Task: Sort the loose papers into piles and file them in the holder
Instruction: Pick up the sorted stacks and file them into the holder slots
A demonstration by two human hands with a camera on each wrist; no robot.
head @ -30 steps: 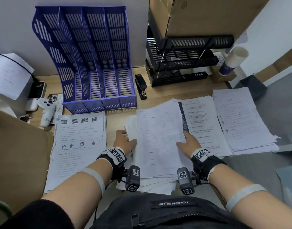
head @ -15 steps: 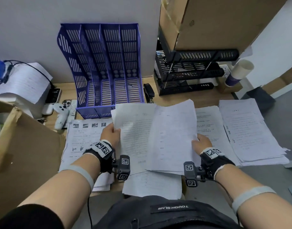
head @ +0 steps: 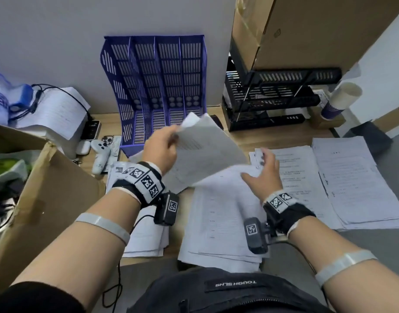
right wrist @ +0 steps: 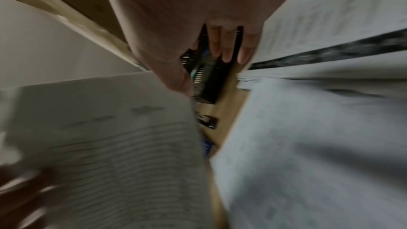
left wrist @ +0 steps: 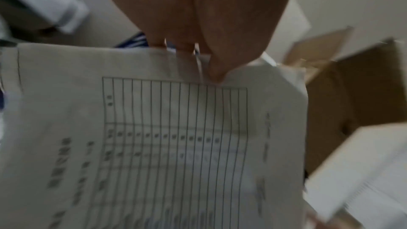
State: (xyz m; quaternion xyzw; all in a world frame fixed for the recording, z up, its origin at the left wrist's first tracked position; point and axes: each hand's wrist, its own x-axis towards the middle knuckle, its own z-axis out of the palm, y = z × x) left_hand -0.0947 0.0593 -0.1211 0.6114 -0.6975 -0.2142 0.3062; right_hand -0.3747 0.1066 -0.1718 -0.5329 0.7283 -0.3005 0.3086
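The blue slotted file holder (head: pixel 162 86) stands against the back wall with its compartments showing no paper. My left hand (head: pixel 162 150) pinches the top edge of a sheaf of printed sheets (head: pixel 207 154), which is lifted and tilted just in front of the holder. In the left wrist view the thumb and fingers of the left hand (left wrist: pixel 193 62) clamp that sheaf (left wrist: pixel 165 137), whose facing page carries a ruled table. My right hand (head: pixel 261 175) hovers with straight, spread fingers (right wrist: pixel 224 48) over the middle pile (head: pixel 223 222). Two more piles (head: pixel 295 168) (head: pixel 352 181) lie to the right.
A left pile (head: pixel 144 240) lies under my left wrist. A brown cardboard box (head: pixel 47 188) fills the left side. A white game controller (head: pixel 101 154) and phones lie beside the holder. Black stacked trays (head: pixel 273 102) and a paper cup (head: pixel 341 100) stand at the back right.
The right hand has let go of the sheaf. The left hand alone has raised it up and forward toward the holder. The right hand now hangs open over the middle pile.
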